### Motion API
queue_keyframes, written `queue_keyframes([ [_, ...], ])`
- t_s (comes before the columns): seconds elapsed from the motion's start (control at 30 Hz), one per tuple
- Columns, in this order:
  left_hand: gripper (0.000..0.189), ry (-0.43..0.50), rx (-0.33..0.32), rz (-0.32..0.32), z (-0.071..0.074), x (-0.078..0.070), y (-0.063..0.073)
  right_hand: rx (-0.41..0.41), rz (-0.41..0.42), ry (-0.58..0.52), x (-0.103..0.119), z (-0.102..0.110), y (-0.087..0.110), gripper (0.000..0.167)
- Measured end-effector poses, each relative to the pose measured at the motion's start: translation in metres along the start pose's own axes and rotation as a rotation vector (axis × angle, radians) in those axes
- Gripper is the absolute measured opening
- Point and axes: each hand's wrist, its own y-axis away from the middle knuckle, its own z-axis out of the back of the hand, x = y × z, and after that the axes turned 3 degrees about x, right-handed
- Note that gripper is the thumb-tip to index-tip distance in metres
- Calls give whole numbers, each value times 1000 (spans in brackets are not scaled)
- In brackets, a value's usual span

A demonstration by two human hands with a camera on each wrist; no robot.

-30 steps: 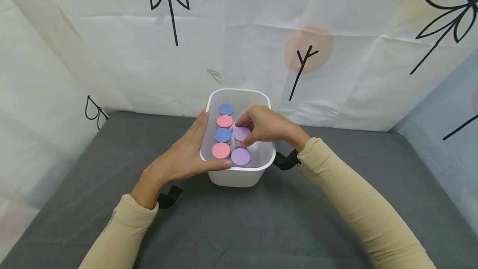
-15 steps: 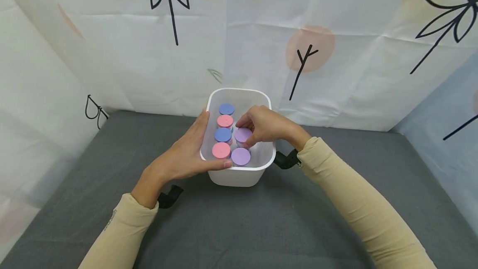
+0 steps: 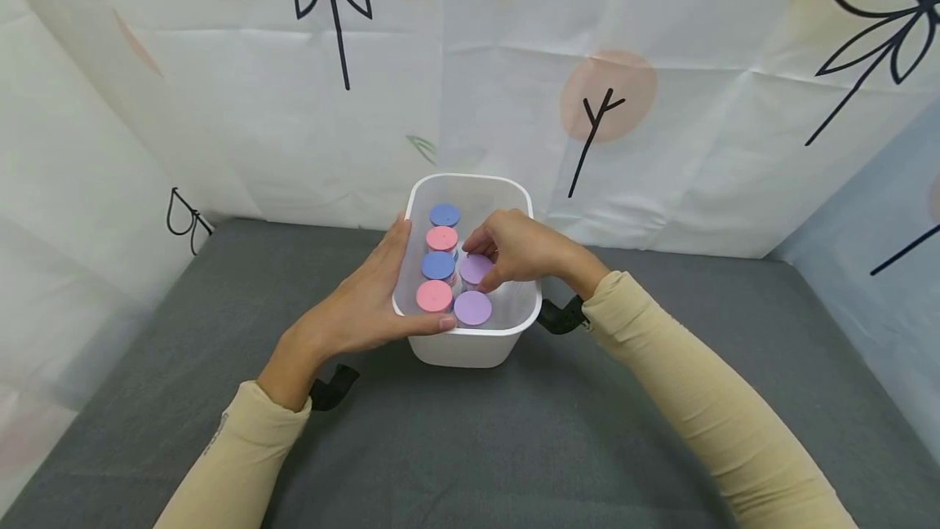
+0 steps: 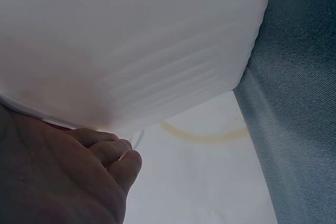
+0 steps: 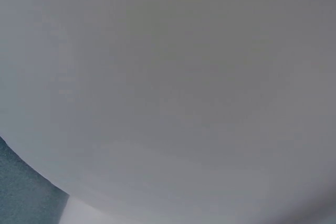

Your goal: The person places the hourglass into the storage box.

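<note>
A white plastic bin (image 3: pixel 466 353) holds small bottles with round caps. My right hand (image 3: pixel 521 245) reaches inside and pinches a purple-capped bottle (image 3: pixel 473 271) between thumb and fingers. Right in front of it stands a second purple-capped bottle (image 3: pixel 473 308). To the left runs a row with pink caps (image 3: pixel 435 297) and blue caps (image 3: pixel 438 265) in turn. My left hand (image 3: pixel 360 300) rests on the bin's near left corner, fingers straight along the left rim and thumb along the front rim. In the left wrist view, its fingers (image 4: pixel 126 169) lie against the outer wall, below the rim.
The bin stands on a dark grey cloth-covered table (image 3: pixel 470 447), near its back edge. Behind rises a white patterned curtain (image 3: pixel 485 88). The bin's pale wall (image 5: pixel 168 87) fills most of the right wrist view. A black strap (image 3: pixel 563 316) hangs at my right wrist.
My right hand and the purple-capped bottle it pinches have shifted very slightly, ending a little nearer me. The left hand and the bin stay in place.
</note>
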Motion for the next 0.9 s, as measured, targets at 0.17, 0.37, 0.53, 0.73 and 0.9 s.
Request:
queue_keyframes([
  [0.17,128,2,0,-2,-1,0,0,-10,-2,-9,0,-1,2,52],
  [0.37,128,4,-2,-7,-2,0,-1,-22,-22,-24,0,0,4,54],
  [0.53,128,-5,8,21,-3,0,-1,-54,-33,-79,0,0,9,56],
  [0.73,130,-36,23,51,-2,-1,-1,-148,-24,-170,-1,0,20,56],
  [0.9,129,-114,30,62,-2,-1,1,-306,19,-290,-1,0,40,51],
])
